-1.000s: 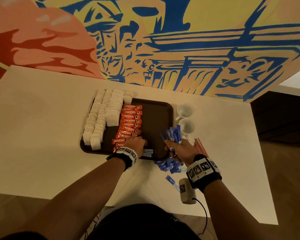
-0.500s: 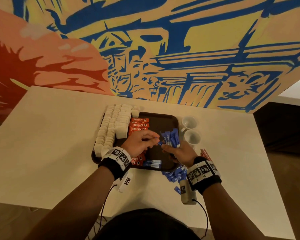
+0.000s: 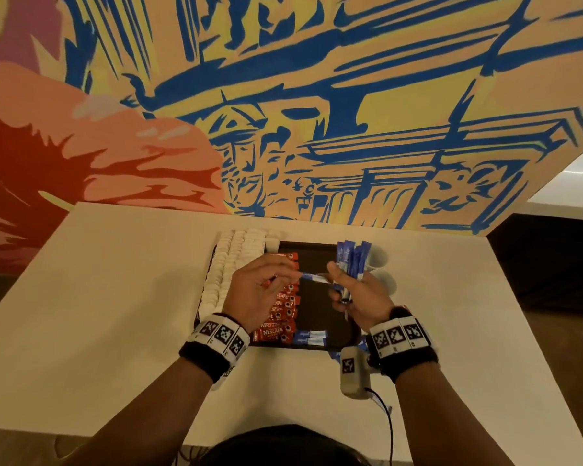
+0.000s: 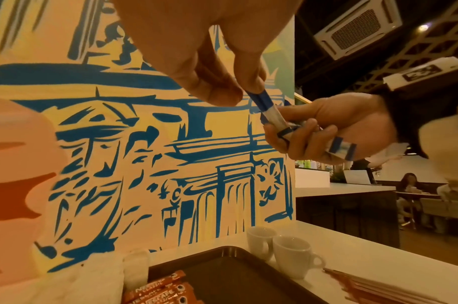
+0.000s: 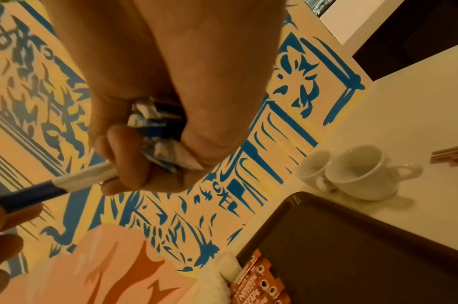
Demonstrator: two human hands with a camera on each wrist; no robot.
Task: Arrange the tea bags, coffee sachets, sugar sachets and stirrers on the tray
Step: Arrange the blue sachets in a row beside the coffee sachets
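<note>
Since half a second ago: both hands lifted higher above the tray (image 3: pixel 347 334), bundle of blue sugar sachets (image 3: pixel 350 264) raised more upright, camera tilted up toward the mural.

Head view: left hand (image 3: pixel 260 290) pinching one end of a single blue-and-white sachet (image 3: pixel 312 278) between thumb and fingertips; other end sits at the right hand (image 3: pixel 360 297). Right hand clamped round the bundle, sachets fanning up out of the fist. Both held in the air over the brown tray. On the tray: white tea bags (image 3: pixel 231 264) in rows along the left edge, red Nescafe coffee sachets (image 3: pixel 280 317) in a column beside them, two blue sachets (image 3: pixel 308 338) flat by the near rim. More blue sachets on the table (image 3: pixel 115 297) just off the tray's near right corner, mostly hidden by the right wrist. Two white cups (image 3: pixel 379 260) right of the tray, partly hidden behind the bundle.

Left wrist view: thumb and fingertips closed on the blue end of the single sachet (image 4: pixel 264 107), white end going into the right hand's (image 4: pixel 326 127) curled fingers. Cups (image 4: pixel 290 253) beside the tray's far right corner; red stirrers (image 4: pixel 373 283) flat on the table near them.

Right wrist view: fingers wrapped tight on the bundle ends (image 5: pixel 157 131); single sachet (image 5: pixel 66 185) sticking out leftward to left-hand fingertips (image 5: pixel 4 207). Stirrers (image 5: pixel 454 156) beyond the cups (image 5: pixel 357 174).
</note>
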